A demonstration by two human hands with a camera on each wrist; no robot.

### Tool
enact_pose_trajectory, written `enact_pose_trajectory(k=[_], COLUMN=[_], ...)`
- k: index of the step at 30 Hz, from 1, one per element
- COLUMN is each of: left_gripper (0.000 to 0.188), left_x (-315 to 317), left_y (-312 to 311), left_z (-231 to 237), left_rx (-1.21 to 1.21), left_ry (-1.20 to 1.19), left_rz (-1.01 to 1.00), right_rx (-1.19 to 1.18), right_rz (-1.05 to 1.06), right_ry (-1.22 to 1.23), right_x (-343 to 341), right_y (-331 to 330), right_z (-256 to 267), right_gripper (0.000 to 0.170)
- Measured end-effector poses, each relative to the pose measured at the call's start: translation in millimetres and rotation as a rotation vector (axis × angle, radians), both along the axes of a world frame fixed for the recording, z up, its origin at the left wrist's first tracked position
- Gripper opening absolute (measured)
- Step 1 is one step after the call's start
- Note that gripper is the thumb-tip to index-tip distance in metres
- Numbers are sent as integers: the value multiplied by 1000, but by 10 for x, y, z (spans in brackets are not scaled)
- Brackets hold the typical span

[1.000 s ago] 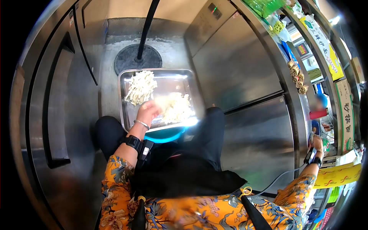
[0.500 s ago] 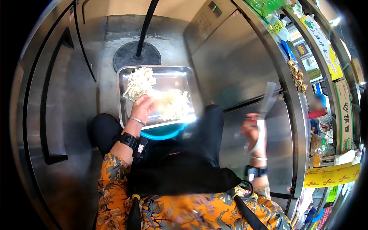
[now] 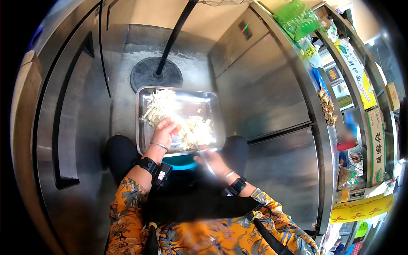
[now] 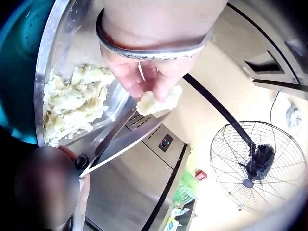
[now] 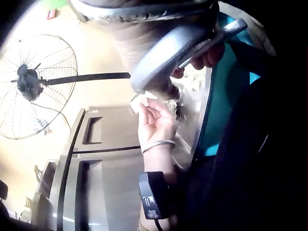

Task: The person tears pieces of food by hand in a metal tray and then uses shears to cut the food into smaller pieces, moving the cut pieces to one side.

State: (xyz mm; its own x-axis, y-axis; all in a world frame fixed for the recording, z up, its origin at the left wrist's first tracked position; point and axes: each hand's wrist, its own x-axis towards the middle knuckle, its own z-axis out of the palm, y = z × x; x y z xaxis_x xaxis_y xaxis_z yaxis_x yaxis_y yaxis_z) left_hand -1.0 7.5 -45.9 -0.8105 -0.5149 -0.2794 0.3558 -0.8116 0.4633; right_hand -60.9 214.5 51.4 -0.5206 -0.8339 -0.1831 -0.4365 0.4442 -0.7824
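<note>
My left hand (image 3: 165, 132) pinches a pale, ragged chunk of food (image 4: 151, 105) between thumb and fingertips above a steel tray (image 3: 138, 123). In my right hand (image 3: 214, 162) is a pair of scissors (image 4: 144, 129), gripped by the handles (image 5: 166, 57). Their blades stand spread, with the tips right at the chunk in the left wrist view. On the tray lie a heap of whitish strips (image 3: 160, 105) at the far left and a pile of pale cut pieces (image 4: 77, 103) nearer the right. Part of the right hand is blurred in the left wrist view.
A teal basin (image 3: 180, 165) stands under the tray's near edge, between the knees. Behind the tray is the round black base (image 3: 155, 72) of a standing fan (image 4: 248, 166). Steel cabinets (image 3: 263, 85) flank both sides, and packed shelves run along the right.
My right hand has come from the shelves at far right, bringing the scissors to the tray beside my left hand. The left hand has stayed over the tray, pinching throughout.
</note>
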Motion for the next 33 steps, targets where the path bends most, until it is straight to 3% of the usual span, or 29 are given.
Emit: enact_pose_trajectory(k=[3,8,12,25,28,33], left_gripper=[13,12,11,6,11,15], left_x=[-43,-99,-55,-62,-53,-28], left_y=[19,68,129,114,39,71], left_z=[-121,-171,216,246,12,-23], left_rx=[-15,12,53,78,-36,-126], left_ry=[-48,-52,-103,-229,-65,-155], left_rz=[-18,-10,54,16,-173,-224], right_rx=[117,90,80,138,116,136], right_rz=[-55,-67,-79,-59,-56,-16], right_ry=[-30,39,80,212,259,294], right_x=[30,61,90,16,20,-57], right_y=[-68,-156,-203,-94,-96,-85], right_z=[30,10,100,60,61,54], right_gripper=[30,29,30,31,33,35])
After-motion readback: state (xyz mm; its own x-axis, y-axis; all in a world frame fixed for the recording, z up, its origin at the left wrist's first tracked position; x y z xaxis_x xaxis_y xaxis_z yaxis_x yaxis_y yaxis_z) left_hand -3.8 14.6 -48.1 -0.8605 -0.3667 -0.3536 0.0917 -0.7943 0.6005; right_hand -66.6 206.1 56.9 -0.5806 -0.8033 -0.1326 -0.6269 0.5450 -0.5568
